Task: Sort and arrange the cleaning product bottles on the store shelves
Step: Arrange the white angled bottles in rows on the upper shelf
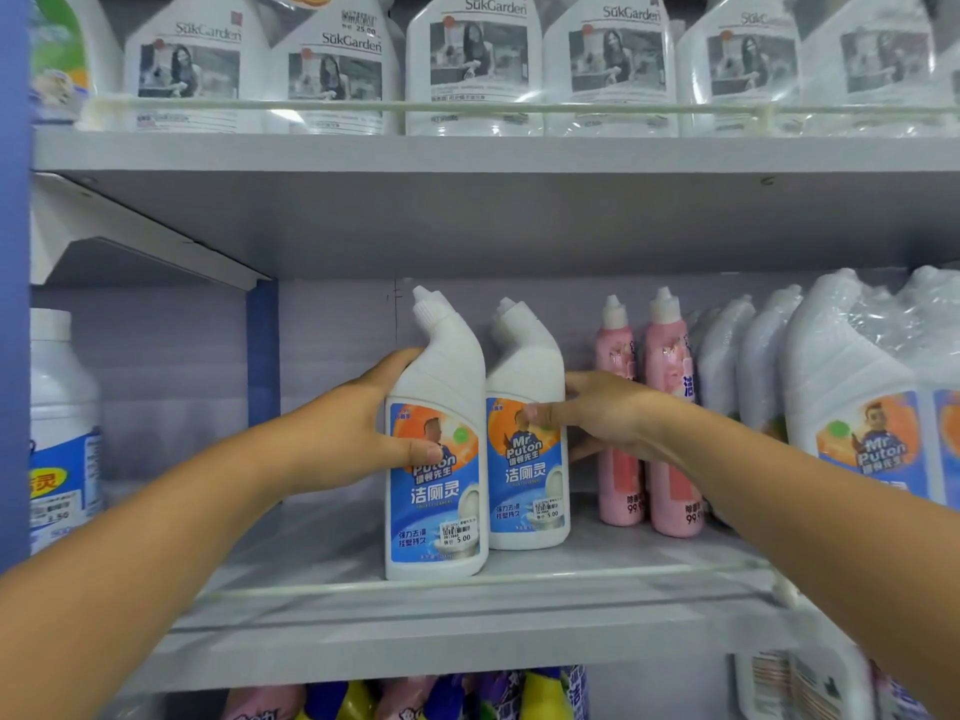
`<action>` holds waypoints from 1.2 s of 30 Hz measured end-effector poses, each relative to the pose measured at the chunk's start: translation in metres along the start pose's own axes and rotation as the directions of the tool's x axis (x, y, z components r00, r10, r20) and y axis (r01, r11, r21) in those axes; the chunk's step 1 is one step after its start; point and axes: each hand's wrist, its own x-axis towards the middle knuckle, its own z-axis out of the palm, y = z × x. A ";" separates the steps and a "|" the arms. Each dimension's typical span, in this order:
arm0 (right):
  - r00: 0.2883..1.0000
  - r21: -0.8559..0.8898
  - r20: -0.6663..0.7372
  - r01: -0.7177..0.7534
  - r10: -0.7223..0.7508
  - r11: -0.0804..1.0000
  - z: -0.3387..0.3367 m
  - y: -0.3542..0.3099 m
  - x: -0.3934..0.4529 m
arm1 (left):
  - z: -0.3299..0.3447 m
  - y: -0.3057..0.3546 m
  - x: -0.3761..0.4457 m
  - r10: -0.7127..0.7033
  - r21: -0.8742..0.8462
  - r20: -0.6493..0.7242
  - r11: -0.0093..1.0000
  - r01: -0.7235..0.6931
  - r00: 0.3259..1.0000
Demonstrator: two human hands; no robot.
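Two white angled-neck toilet cleaner bottles upright side by side on the middle shelf, left hand gripping the front bottle, right hand gripping the rear bottle, two pink bottles just beside it.

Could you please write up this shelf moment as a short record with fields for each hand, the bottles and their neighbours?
left hand: the left hand grips the front white bottle, thumb across its label
right hand: the right hand grips the rear white bottle, thumb on its label
bottle state: both upright on the middle shelf, side by side
right neighbours: two pink bottles, then wrapped white jugs
shelf above: SukGarden jugs
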 end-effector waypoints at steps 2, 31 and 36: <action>1.000 0.004 -0.007 0.002 -0.002 1.000 0.002 -0.001 -0.002 | 0.001 0.001 0.000 0.008 0.006 -0.003 1.000 -0.008 1.000; 0.791 -0.471 -0.611 -0.384 0.020 0.794 -0.057 -0.040 -0.027 | 0.105 0.058 -0.038 0.203 -0.176 -0.526 0.924 -0.339 0.826; 0.779 -0.480 -0.627 -0.367 -0.018 0.797 -0.055 -0.048 -0.044 | 0.126 0.061 -0.020 0.082 -0.357 -0.335 0.911 -0.207 0.939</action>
